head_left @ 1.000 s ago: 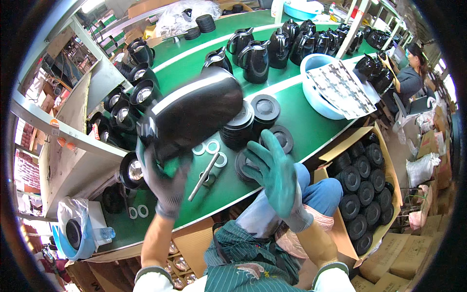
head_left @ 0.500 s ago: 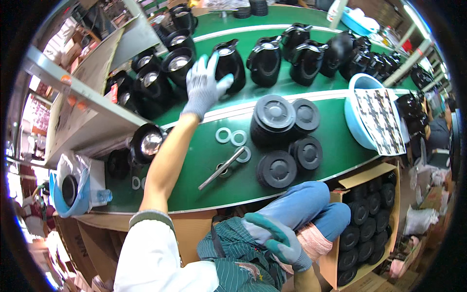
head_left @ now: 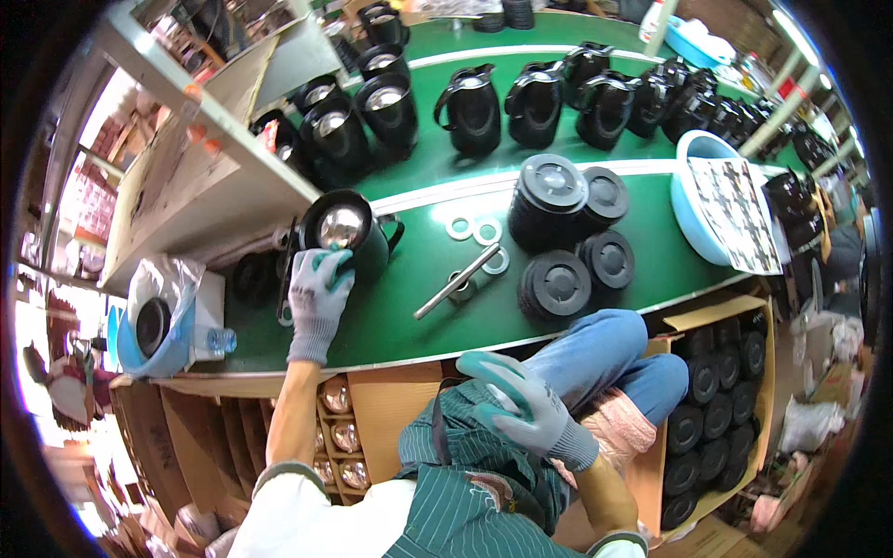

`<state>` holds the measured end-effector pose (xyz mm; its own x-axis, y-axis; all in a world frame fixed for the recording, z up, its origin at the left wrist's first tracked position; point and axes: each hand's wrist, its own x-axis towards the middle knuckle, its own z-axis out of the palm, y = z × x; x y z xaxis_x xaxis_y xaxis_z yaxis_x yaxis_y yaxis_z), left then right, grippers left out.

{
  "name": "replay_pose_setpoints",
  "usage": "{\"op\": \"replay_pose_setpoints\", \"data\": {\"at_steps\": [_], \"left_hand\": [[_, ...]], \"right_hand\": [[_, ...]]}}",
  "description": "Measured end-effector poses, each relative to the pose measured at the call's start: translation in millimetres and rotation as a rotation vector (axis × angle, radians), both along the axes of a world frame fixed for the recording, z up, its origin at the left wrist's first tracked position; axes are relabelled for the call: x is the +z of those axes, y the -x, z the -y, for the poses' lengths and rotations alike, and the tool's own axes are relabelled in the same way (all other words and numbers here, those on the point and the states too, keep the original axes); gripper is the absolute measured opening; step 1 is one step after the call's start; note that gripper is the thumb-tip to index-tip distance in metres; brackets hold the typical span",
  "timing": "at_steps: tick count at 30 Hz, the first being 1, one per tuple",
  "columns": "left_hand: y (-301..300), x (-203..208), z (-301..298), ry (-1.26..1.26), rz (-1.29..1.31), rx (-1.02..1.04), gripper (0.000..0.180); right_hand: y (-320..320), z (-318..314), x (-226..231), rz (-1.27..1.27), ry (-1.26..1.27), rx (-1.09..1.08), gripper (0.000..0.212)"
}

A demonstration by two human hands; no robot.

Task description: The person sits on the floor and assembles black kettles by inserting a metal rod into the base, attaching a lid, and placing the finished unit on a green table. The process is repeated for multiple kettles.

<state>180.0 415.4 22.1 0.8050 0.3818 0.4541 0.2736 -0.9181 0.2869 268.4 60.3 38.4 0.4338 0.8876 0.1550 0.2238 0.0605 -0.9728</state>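
Observation:
My left hand [head_left: 320, 299], in a grey glove, is at the near rim of a black jug [head_left: 370, 244] with a shiny silver inside. Its fingers are curled over that rim; the jug stands upright at the table's left, its handle to the right. Over my lap hangs my right hand [head_left: 538, 409], in a grey glove with green fingers. Its fingers are partly bent and apart; a pale patch between them is unclear. Right of the jug lie a metal rod [head_left: 456, 282] and several pale rings [head_left: 486, 232]. Stacked black round lids [head_left: 556, 285] stand farther right.
More black jugs [head_left: 473, 113] line the green belt [head_left: 430, 88] behind. A blue basin [head_left: 686, 223] with a patterned cloth stands right, above a carton of black lids [head_left: 702, 423]. A metal post [head_left: 214, 112] slants at left, near a lined blue tub [head_left: 177, 339].
My left hand has drawn back from the jugs on the belt to the near jug's rim. That jug sits slightly farther right. My right hand has turned a little, and the view has shifted.

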Motion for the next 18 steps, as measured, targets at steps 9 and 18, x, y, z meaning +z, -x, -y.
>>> {"op": "replay_pose_setpoints", "data": {"at_steps": [9, 18], "left_hand": [[-2, 117, 98, -0.065, -0.1, -0.679, 0.042], [-19, 40, 103, 1.135, 0.156, -0.286, 0.049]], "right_hand": [[-31, -36, 52, 0.939, 0.074, -0.28, 0.048], [18, 100, 9, 0.168, -0.136, -0.762, 0.044]]}}
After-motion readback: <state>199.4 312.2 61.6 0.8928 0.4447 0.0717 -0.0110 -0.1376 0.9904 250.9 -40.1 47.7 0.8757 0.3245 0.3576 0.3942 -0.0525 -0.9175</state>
